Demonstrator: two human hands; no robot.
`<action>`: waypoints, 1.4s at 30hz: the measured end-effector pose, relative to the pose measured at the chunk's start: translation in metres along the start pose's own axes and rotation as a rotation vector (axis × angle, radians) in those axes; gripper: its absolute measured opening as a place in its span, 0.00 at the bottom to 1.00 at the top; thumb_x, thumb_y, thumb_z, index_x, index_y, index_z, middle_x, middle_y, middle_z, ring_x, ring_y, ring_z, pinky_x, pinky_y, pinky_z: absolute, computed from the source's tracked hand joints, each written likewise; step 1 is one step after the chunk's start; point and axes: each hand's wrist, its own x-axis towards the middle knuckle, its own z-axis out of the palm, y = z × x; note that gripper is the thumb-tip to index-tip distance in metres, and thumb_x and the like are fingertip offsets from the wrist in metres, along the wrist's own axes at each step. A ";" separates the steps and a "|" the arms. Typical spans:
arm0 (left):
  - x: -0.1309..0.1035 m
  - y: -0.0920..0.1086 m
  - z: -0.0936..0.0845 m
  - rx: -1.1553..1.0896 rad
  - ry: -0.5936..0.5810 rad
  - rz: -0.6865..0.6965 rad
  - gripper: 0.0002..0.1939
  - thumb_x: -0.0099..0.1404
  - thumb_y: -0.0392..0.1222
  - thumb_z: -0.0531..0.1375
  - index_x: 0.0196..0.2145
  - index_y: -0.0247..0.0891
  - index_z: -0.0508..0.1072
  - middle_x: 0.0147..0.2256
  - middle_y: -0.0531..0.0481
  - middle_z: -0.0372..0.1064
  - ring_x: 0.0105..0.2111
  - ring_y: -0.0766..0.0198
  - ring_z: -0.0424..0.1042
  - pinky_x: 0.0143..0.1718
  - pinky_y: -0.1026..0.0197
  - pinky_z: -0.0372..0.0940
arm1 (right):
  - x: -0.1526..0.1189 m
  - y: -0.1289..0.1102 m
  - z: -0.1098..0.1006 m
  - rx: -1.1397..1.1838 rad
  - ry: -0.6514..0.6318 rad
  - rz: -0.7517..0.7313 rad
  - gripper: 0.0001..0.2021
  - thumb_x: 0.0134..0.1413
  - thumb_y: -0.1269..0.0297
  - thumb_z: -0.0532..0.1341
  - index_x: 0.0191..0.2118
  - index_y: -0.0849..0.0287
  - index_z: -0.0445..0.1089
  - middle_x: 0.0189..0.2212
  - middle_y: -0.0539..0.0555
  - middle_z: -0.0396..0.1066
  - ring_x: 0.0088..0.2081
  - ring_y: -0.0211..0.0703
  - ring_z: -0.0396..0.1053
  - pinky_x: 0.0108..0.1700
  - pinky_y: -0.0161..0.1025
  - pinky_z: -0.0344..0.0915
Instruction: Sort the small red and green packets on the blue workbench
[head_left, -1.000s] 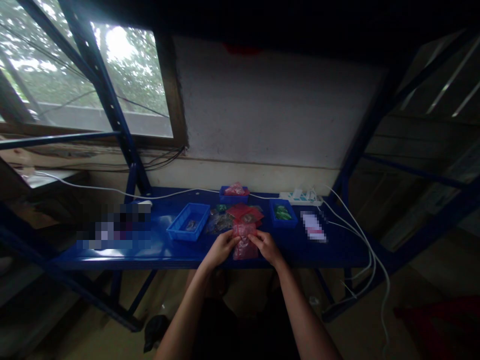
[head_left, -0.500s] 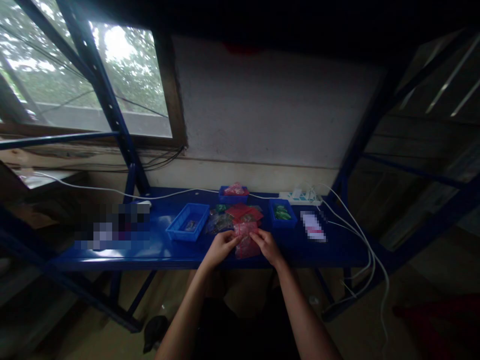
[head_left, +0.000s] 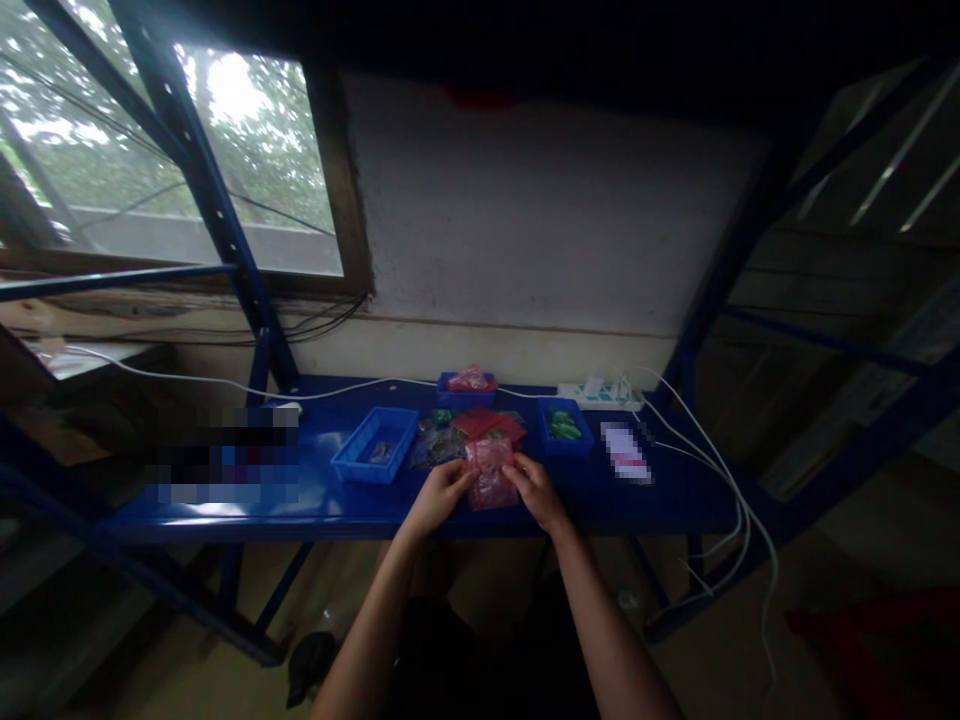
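Between my hands, at the front edge of the blue table, is a pinkish-red see-through plastic bag [head_left: 493, 480]. My left hand [head_left: 444, 490] pinches its left side with thumb and fingers. On the opposite side my right hand [head_left: 534, 488] grips the bag the same way. Just beyond it lie flat red bags [head_left: 477, 421] and a pile of clear bags [head_left: 437, 446] with small dark contents that I cannot make out. A small green packet [head_left: 442, 414] is at the back of the pile.
A blue bin [head_left: 375, 445] with a small packet stands left on the blue table [head_left: 315, 500]. Another blue bin [head_left: 566, 440] holds green packets, and one at the back [head_left: 466, 396] holds pink bags. A power strip [head_left: 600, 397] with white cables lies back right, near a blurred pale object [head_left: 627, 453].
The pinkish-red bag has shifted slightly up and away from me, its lower edge higher and its surface more spread. Both hands keep hold of it at its sides.
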 end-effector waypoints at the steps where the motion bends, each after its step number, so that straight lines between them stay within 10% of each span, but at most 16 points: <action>1: 0.000 0.000 0.000 -0.002 -0.005 -0.001 0.22 0.58 0.58 0.56 0.27 0.33 0.70 0.21 0.54 0.60 0.23 0.68 0.57 0.24 0.66 0.52 | 0.000 0.001 0.000 -0.001 0.008 0.004 0.10 0.50 0.58 0.57 0.26 0.59 0.65 0.23 0.47 0.63 0.26 0.37 0.58 0.29 0.33 0.56; 42: 0.008 0.009 -0.004 0.025 -0.010 0.015 0.21 0.57 0.58 0.56 0.25 0.34 0.67 0.20 0.57 0.55 0.22 0.70 0.53 0.23 0.66 0.49 | 0.001 0.003 -0.001 0.078 0.026 0.079 0.12 0.47 0.54 0.60 0.27 0.59 0.67 0.20 0.46 0.61 0.21 0.34 0.55 0.21 0.31 0.51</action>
